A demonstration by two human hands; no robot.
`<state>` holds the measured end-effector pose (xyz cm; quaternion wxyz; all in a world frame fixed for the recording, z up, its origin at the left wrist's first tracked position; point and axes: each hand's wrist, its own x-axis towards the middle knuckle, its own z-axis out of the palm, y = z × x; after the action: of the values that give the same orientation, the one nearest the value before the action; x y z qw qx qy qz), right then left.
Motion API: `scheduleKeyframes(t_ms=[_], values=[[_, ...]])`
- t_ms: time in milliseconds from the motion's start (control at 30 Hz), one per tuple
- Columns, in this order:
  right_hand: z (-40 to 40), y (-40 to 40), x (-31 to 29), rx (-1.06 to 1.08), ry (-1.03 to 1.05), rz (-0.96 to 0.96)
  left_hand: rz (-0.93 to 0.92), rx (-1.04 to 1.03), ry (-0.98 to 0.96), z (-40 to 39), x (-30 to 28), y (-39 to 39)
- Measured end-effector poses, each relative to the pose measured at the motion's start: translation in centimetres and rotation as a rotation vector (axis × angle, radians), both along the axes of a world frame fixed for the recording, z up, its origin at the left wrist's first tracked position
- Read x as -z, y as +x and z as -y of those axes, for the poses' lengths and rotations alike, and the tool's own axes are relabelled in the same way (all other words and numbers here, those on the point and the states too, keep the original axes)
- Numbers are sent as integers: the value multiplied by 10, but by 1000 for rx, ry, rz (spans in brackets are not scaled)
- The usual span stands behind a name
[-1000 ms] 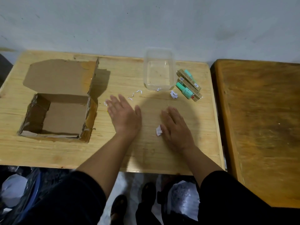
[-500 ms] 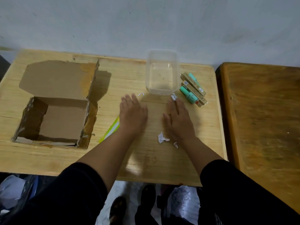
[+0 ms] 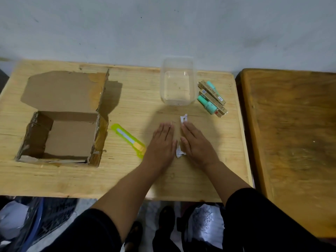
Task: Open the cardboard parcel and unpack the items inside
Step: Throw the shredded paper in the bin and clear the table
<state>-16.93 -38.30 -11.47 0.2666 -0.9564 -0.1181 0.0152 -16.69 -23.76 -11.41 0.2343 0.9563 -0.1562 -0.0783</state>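
The cardboard parcel (image 3: pixel 61 124) stands open on the left of the light wooden table (image 3: pixel 127 170), its lid flap folded back and its inside bare. Unpacked items (image 3: pixel 211 99), small tan boxes and mint-green tubes, lie at the back right beside a clear plastic tub (image 3: pixel 179 81). My left hand (image 3: pixel 161 142) and my right hand (image 3: pixel 196 140) lie flat on the table, palms down, side by side. A white paper scrap (image 3: pixel 179 152) sits between them, and another scrap (image 3: pixel 183 119) lies at my right fingertips. Neither hand grips anything.
A yellow-green utility knife (image 3: pixel 127 138) lies between the parcel and my left hand. A darker wooden table (image 3: pixel 291 133) adjoins on the right. Bags and a crate sit on the floor below the front edge. A pale wall rises behind.
Both hands have slid toward each other across the table, pushing the paper scraps together. My left arm moved off the utility knife, which now shows fully.
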Motion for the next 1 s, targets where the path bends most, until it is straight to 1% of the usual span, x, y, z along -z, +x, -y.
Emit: scheduleKeyframes(t_ms=[100, 167, 267, 400, 500, 600, 667, 800, 900, 1000], values=[[1, -16, -4, -15, 40, -53, -1, 20, -10, 2, 2, -17], [2, -25, -8, -27, 66, -36, -18, 48, -30, 0, 2, -26], [9, -38, -11, -9, 46, 28, 22, 93, -55, -9, 2, -37], [19, -56, -2, 43, -12, 21, 55, 21, -25, -16, 3, -40], [17, -58, 5, 58, -7, 21, 2, 28, -14, -7, 2, -46], [5, -52, 6, 58, 52, 35, -73, 64, -94, 1, 1, -54], [0, -45, 7, 30, 97, 11, -69, 15, -117, -4, 3, -58], [-8, -29, 4, -9, 67, -27, 51, -149, 27, -29, 10, -62], [-14, -19, 0, -15, 11, -62, 61, -137, 131, -37, 12, -65], [-17, -15, -1, -54, -55, -41, 58, -134, 159, -36, 12, -66]])
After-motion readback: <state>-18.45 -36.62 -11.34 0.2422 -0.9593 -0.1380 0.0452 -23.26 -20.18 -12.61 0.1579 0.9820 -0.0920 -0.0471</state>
